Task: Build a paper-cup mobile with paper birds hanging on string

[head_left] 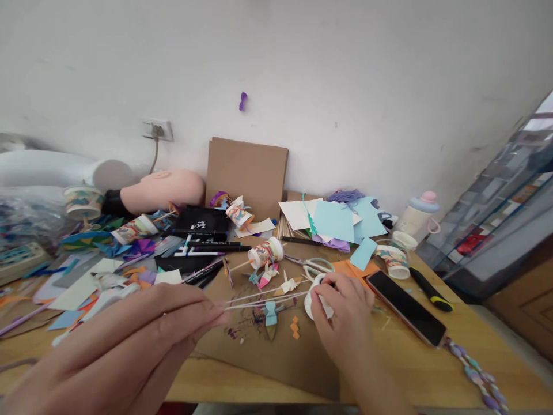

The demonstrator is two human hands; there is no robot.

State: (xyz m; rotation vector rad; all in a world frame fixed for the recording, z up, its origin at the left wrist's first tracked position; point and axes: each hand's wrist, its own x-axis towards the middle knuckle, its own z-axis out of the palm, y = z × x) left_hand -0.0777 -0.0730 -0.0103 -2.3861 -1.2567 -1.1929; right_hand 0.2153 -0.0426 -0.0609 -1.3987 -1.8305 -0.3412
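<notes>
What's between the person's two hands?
In the head view, taut strands of white string stretch from the left hand to the right hand, above the flat cardboard.

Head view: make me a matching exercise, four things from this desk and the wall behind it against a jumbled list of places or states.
Things
1. White thread
2. Phone
3. Bow-shaped piece
4. Scissors

Places or states
A. Purple, up on the wall
B. Lying beyond the right hand, blades toward the left of the picture
C. Stretched between the left hand and the right
D. Screen dark, beaded strap at its near end

Pairs: 1-C, 2-D, 3-A, 4-B
</notes>
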